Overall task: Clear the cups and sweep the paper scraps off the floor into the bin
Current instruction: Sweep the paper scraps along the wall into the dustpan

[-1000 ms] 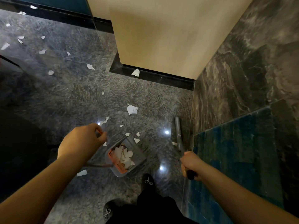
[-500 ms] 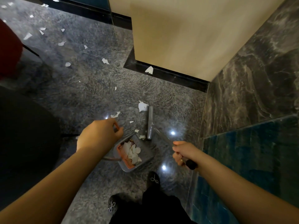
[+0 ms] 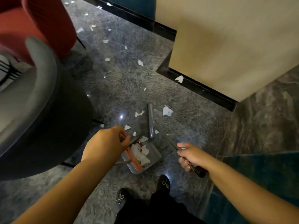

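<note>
Down at the middle of the view, the person is standing over a grey dustpan point(image 3: 152, 160) that is resting on the dark marble floor point(image 3: 113, 88) just ahead of their black shoes point(image 3: 164, 183). The left hand point(image 3: 105, 144) is curling tightly around the dustpan handle point(image 3: 123, 137), which has an orange grip. The right hand point(image 3: 191, 156) is clenching the black-tipped broom handle point(image 3: 171, 143), which is slanting toward eleven o'clock down to the grey broom head point(image 3: 150, 120). The broom head is lying on the floor at twelve o'clock from the dustpan, just beyond its open mouth. White paper scraps point(image 3: 141, 152) are sitting piled inside the dustpan. A larger scrap point(image 3: 167, 110) is lying just at three o'clock of the broom head, and smaller scraps point(image 3: 139, 113) are lying at its nine o'clock side. More bits point(image 3: 140, 62) are trailing off toward eleven o'clock, past a red chair point(image 3: 32, 25) and a dark rounded chair point(image 3: 40, 110). One piece point(image 3: 179, 78) is lying against the black skirting of the beige wall point(image 3: 234, 46).
</note>
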A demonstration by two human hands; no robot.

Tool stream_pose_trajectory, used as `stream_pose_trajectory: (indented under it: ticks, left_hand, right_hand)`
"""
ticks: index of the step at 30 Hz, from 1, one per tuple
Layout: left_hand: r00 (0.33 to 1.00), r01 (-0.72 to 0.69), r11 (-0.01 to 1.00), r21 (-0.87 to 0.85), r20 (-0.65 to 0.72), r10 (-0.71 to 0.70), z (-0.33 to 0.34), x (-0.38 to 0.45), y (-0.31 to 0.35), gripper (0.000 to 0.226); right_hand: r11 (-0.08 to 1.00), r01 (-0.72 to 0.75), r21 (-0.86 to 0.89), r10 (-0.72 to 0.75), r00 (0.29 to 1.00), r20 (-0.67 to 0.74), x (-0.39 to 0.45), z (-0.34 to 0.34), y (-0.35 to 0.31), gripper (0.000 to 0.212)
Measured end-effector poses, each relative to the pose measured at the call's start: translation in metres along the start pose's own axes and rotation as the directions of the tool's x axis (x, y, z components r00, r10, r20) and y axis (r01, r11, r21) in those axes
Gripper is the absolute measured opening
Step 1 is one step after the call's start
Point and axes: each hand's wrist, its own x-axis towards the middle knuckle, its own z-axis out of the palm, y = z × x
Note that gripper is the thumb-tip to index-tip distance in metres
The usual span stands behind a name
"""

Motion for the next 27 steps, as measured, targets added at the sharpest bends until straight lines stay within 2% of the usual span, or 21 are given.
stream_pose_trajectory:
  ticks: [4, 8, 13, 27]
  left_hand:
    - [0.997, 0.064, 0.998, -0.013, -0.046, -0.065, -0.021, -0.023, -0.04, 0.016]
    - [0.99, 0.14, 0.989, -0.048, -0.016, -0.141, -0.029, -0.049, -0.093, 0.013]
    - [0.974, 0.225, 0.967, -0.121, 0.001, -0.226, -0.042, -0.084, -0.148, 0.009]
    - [0.895, 0.416, 0.901, -0.125, -0.119, -0.43, -0.044, -0.146, -0.254, 0.01]
  right_hand:
    - [0.999, -0.011, -0.041, 0.013, 0.998, 0.055, -0.008, 0.046, 0.003, 0.045]
    - [0.995, -0.025, -0.095, 0.037, 0.992, 0.123, -0.015, 0.092, 0.009, 0.041]
    - [0.992, -0.061, -0.107, 0.079, 0.981, 0.176, -0.014, 0.143, 0.019, 0.047]
    - [0.983, -0.081, -0.167, 0.128, 0.949, 0.288, 0.025, 0.256, 0.043, 0.046]
